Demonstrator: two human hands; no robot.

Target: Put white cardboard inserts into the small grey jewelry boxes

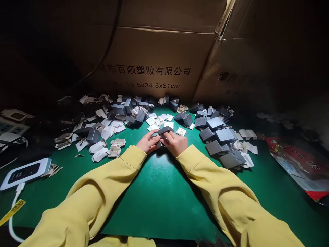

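Observation:
My left hand [147, 142] and my right hand [176, 143] meet at the middle of the green table mat [159, 192]. Between them they grip a small dark grey box [164, 131] with its lid part raised; both hands have fingers curled round it. Both arms wear yellow sleeves. Just beyond the box lie white paper inserts [154, 121]. A pile of dark grey boxes [218, 137] sits to the right of my right hand. Another heap of grey boxes and white card pieces [108, 130] spreads to the left.
Large brown cardboard cartons [154, 58] stand upright behind the piles. A white device with a cable [24, 171] lies at the left edge. A red printed plastic bag [300, 164] lies at the right. More grey boxes [128, 108] crowd the back.

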